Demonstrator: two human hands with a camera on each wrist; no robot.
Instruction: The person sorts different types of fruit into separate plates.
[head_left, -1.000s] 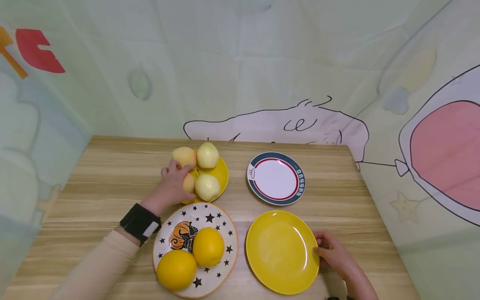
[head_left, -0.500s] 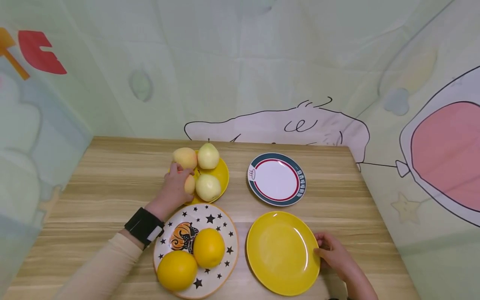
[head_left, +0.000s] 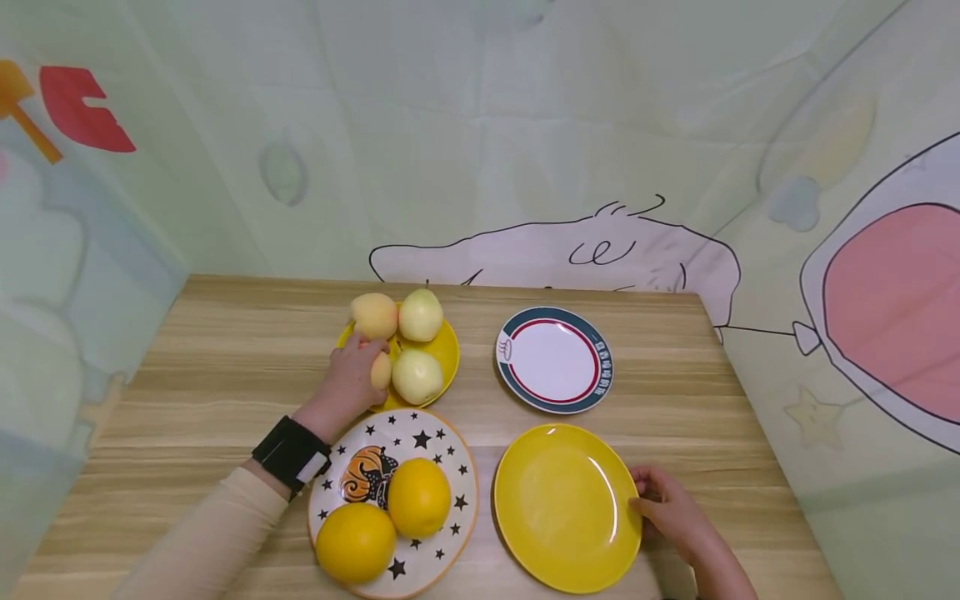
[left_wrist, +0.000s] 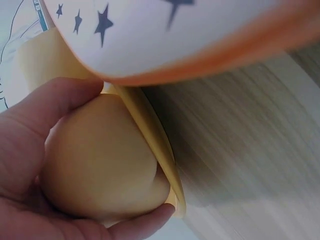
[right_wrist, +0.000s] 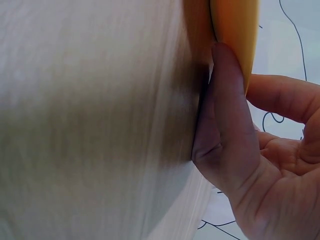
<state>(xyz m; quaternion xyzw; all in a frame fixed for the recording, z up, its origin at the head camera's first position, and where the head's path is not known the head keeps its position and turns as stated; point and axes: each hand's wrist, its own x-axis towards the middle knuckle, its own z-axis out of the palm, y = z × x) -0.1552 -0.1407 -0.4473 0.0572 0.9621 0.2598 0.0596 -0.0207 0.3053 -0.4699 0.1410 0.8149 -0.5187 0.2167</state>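
Observation:
At the back left, a small yellow plate (head_left: pixel 447 350) carries two peaches and two pale pears. My left hand (head_left: pixel 345 379) grips the nearer peach (head_left: pixel 381 372), thumb and fingers curled round its sides. In the left wrist view this peach (left_wrist: pixel 100 155) sits right against the plate's rim. Behind it lies the other peach (head_left: pixel 375 317), beside one pear (head_left: pixel 421 315); the second pear (head_left: pixel 417 377) is right of the held peach. My right hand (head_left: pixel 675 512) pinches the right rim of a large yellow plate (head_left: pixel 566 508), thumb above and fingers below.
A white star-patterned plate (head_left: pixel 442 546) at the front left bears two orange-yellow round fruits (head_left: pixel 356 543). Its far edge lies close to the small yellow plate. A white plate with a dark teal rim (head_left: pixel 555 358) stands back right. A printed cloth (head_left: pixel 480 150) hangs behind the wooden table (head_left: pixel 225 333).
The left hand has settled round the nearer peach. The far peach and the far pear have shifted slightly right, the pear's stem tipping right. The right hand holds its place.

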